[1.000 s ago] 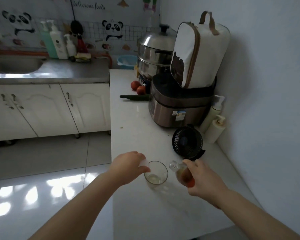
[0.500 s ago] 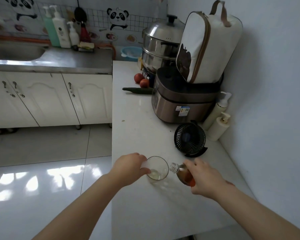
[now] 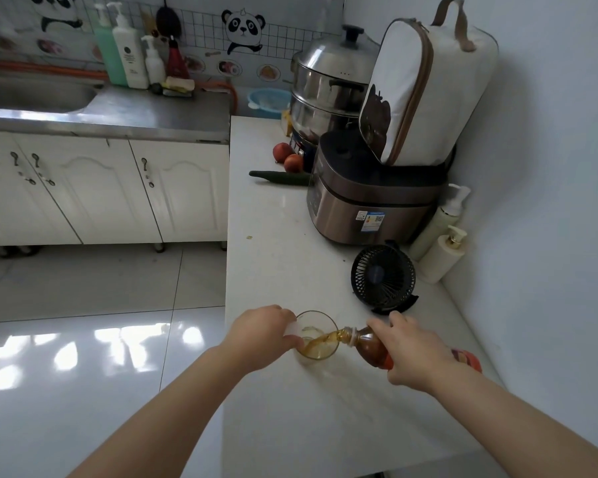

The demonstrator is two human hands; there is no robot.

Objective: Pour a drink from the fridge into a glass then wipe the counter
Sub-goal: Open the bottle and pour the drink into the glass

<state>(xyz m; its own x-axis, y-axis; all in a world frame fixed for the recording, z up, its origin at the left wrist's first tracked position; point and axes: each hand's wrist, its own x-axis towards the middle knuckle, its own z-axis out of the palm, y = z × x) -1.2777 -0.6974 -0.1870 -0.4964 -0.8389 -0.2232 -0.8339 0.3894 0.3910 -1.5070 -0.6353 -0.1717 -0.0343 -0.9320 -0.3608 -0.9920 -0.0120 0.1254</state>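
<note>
Left hand (image 3: 259, 334) wrapped round the left side of the clear round drinking glass (image 3: 312, 320), which stands on the white countertop (image 3: 290, 426). Right hand (image 3: 415, 353) just right of the glass, gripping a clear plastic bottle of brown drink (image 3: 370, 346). Bottle tipped nearly flat, mouth over the glass rim. Brown stream runs from mouth into glass; shallow amber pool inside. Small black round desk fan (image 3: 382, 276) behind and right of the glass, apart from both hands.
</note>
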